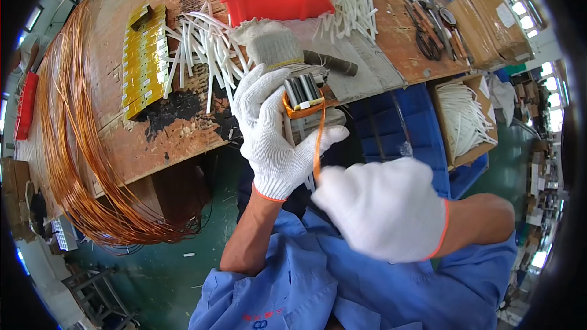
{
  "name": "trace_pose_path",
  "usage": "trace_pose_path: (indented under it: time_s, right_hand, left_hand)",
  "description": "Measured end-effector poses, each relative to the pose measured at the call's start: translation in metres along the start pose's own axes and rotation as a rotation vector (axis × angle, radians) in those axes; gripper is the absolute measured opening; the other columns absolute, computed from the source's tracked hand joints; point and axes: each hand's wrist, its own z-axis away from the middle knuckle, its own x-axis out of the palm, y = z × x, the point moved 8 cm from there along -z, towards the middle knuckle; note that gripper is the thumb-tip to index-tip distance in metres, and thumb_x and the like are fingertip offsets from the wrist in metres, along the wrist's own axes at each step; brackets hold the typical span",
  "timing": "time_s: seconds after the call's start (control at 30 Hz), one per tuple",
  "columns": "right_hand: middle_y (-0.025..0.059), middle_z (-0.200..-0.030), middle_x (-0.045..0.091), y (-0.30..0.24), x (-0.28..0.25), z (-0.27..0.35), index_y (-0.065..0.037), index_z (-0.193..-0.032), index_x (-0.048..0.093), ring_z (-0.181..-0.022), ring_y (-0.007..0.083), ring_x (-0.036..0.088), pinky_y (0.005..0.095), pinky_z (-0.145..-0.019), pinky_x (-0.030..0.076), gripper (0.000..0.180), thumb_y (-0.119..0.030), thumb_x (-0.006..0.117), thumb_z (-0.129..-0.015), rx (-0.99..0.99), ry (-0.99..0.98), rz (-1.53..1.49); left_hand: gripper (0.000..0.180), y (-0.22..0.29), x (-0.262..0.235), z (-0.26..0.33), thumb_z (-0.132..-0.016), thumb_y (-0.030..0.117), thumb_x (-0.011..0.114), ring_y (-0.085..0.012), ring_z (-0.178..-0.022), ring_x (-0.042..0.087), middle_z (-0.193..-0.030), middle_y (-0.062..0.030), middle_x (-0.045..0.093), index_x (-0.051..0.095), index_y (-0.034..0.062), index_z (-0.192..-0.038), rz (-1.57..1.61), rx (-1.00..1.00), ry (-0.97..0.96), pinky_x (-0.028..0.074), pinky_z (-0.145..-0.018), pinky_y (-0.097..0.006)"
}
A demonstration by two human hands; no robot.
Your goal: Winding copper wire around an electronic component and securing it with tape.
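Note:
Both hands wear white knit gloves with orange cuffs. My left hand point(266, 128) has its fingers stretched along the left side of a small core block point(303, 90) of dark grey bars, its index fingertip close against it. Its thumb points right, below the block. Copper wire is wound round the base of that block. From there an orange-brown copper wire point(319, 137) runs down to my right hand point(385, 208), which is closed on it in a fist and slightly blurred. White strips hang below the block, partly hidden by my left hand.
Loops of copper wire point(85, 146) drape over the table's left edge. A yellow slotted strip point(145, 61), white tubes point(205, 49), a red bin point(278, 3) and a grey glove point(269, 43) lie on the worn table. Pliers and scissors point(428, 43) are at right, near cardboard boxes point(489, 18).

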Motion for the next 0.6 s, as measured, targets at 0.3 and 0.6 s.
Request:
trace_pose_path:
  time_s: [0.3, 0.6]
  right_hand:
    - [0.0154, -0.077, 0.074, 0.03, 0.003, -0.159, -0.003, -0.079, 0.077, -0.072, 0.0347, 0.075, 0.0503, -0.066, 0.06, 0.022, -0.021, 0.073, -0.09, -0.545, -0.122, -0.044]
    - [0.0129, -0.074, 0.066, 0.069, 0.009, -0.011, -0.002, -0.096, 0.074, -0.069, 0.0303, 0.07, 0.0396, -0.063, 0.055, 0.015, -0.016, 0.07, -0.099, 0.104, 0.026, -0.285]
  left_hand:
    - [0.066, -0.015, 0.011, 0.03, -0.076, 0.028, 0.102, -0.0418, -0.138, 0.061, -0.138, -0.0167, 0.07, 0.073, -0.0003, -0.128, 0.048, -0.353, -0.123, 0.046, -0.12, -0.052]
    - [0.067, -0.005, -0.002, 0.005, -0.071, 0.024, 0.106, -0.0409, -0.136, 0.06, -0.135, -0.0178, 0.066, 0.066, 0.0008, -0.12, 0.113, -0.156, 0.066, 0.049, -0.118, -0.051]
